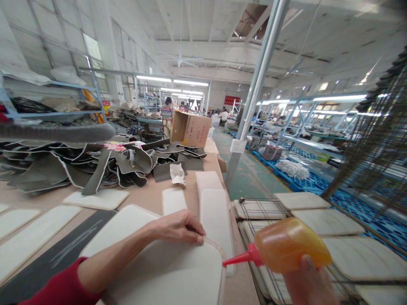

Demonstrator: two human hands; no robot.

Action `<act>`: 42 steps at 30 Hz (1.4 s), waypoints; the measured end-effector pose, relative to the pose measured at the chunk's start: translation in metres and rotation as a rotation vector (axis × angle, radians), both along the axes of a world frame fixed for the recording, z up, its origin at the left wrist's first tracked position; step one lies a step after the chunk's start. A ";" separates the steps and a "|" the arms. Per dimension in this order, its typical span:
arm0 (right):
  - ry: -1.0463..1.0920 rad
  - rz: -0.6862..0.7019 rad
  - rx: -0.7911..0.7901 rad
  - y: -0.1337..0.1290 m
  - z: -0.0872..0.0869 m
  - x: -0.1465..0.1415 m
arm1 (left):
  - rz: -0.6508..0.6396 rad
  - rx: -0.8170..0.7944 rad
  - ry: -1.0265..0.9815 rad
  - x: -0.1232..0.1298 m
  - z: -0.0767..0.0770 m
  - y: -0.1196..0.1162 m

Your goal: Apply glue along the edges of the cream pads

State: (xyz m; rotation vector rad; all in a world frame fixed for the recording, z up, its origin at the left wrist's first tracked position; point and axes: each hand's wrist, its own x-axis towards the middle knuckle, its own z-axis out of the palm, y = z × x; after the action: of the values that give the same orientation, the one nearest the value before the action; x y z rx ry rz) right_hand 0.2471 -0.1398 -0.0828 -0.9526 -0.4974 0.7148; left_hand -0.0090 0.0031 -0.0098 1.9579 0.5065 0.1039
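Tan bench [144,200] | white panel [171,271] under left hand [181,228], edge pinched | right hand [310,284] apparently closed round amber bottle [288,243]

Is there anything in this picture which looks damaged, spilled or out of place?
The ceiling looks damaged, right of centre: a brown patch breaks its white surface. On the table, a crumpled white scrap lies by the grey pieces, unlike the flat white panels. I see no spill by the bottle in the right hand.
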 end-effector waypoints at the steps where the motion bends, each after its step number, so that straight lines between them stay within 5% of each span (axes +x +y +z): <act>1: 0.022 -0.007 -0.015 -0.001 -0.002 0.000 | 0.014 0.001 0.001 0.000 -0.001 0.001; 13: 0.449 0.102 -0.041 0.019 -0.005 -0.020 | 0.080 -0.011 -0.011 -0.009 -0.018 0.006; 29: 0.454 0.043 -0.056 0.032 0.010 -0.027 | 0.134 0.000 0.010 -0.019 -0.014 -0.001; 42: 0.221 0.059 0.029 0.022 -0.005 -0.022 | 0.147 0.013 -0.006 -0.028 -0.017 0.007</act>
State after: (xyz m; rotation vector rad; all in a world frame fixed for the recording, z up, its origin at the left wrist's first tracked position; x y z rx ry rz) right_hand 0.2248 -0.1175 -0.0882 -0.8226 -0.3415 0.8534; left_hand -0.0366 0.0096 -0.0270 1.9312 0.6476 0.2067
